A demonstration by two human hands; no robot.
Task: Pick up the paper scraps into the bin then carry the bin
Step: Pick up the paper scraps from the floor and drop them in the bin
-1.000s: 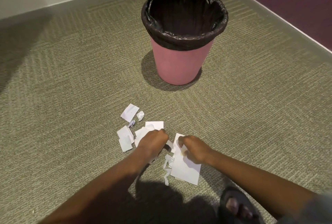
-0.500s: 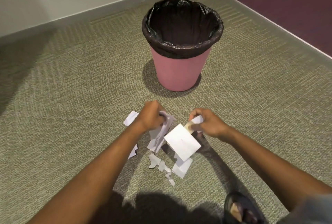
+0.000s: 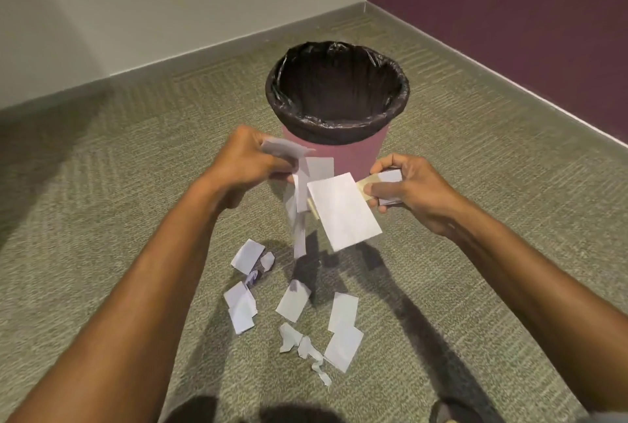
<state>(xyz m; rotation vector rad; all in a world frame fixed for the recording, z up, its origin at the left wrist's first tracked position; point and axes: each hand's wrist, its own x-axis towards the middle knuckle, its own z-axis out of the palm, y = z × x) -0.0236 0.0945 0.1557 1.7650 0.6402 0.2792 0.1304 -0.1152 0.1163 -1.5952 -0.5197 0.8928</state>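
A pink bin [image 3: 360, 154] with a black liner [image 3: 336, 123] stands upright on the carpet ahead of me. My left hand [image 3: 248, 164] is raised in front of the bin's left side, shut on a bunch of white paper scraps [image 3: 299, 181] that dangle down. My right hand [image 3: 407, 188] hovers at the bin's right side, pinching a large white sheet [image 3: 343, 212] and smaller pieces. Several loose scraps [image 3: 295, 300] lie scattered on the carpet below my hands.
The bin sits near a room corner, with a pale wall [image 3: 170, 4] behind and a dark purple wall [image 3: 509, 15] on the right. Green-grey carpet [image 3: 102, 185] spreads all around. A sandalled foot [image 3: 452, 412] shows at the bottom edge.
Both hands have risen from the floor pile with scraps in them and moved forward up to the bin. Fewer scraps lie on the carpet than a second ago.
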